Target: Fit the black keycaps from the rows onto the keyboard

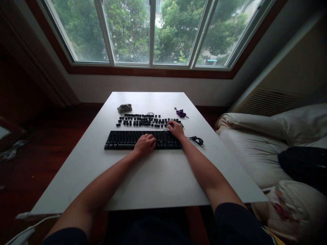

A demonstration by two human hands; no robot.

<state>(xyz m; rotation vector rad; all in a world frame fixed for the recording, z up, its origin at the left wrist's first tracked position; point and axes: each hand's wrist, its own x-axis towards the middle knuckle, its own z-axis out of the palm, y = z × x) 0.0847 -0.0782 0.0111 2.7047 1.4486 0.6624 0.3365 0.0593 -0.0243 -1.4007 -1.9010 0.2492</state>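
A black keyboard (pixel 122 140) lies across the white table (pixel 153 180). My left hand (pixel 145 145) rests palm down on its middle right part, fingers loosely bent over the keys and not closed on anything visible. Behind the keyboard's right end is my right hand (pixel 176 129), with thumb and fingers pinched together. What sits between those fingertips is too small to make out. A thin dark wire loop (pixel 166 130) shows just left of that hand. Loose black keycaps (pixel 138 121) stand in rows behind the keyboard, the rightmost close to my right fingers.
A crumpled grey cloth (pixel 124 108) lies at the back left. At the back right is a purple cloth-like item (pixel 181 113). A coiled black cable (pixel 196 140) lies right of the keyboard. Beyond the table's right edge stands a cream sofa (pixel 255 149).
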